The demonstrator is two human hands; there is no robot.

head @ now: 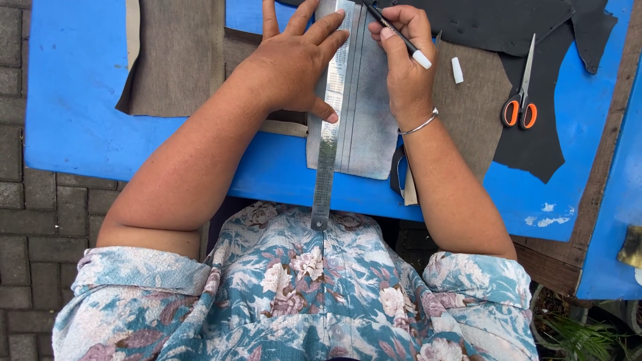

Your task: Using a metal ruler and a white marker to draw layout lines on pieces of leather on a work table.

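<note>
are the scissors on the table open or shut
Shut: the scissors lie flat on the black sheet, blades together in one thin line, orange handle loops side by side.

No packages, labels, signs or screens show anywhere in the frame, from upper left to lower right.

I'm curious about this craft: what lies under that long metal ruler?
The metal ruler lies on a grey fabric piece, pressed down by the left hand. Its near end overhangs the blue table. Fabric beneath the ruler stays hidden.
</note>
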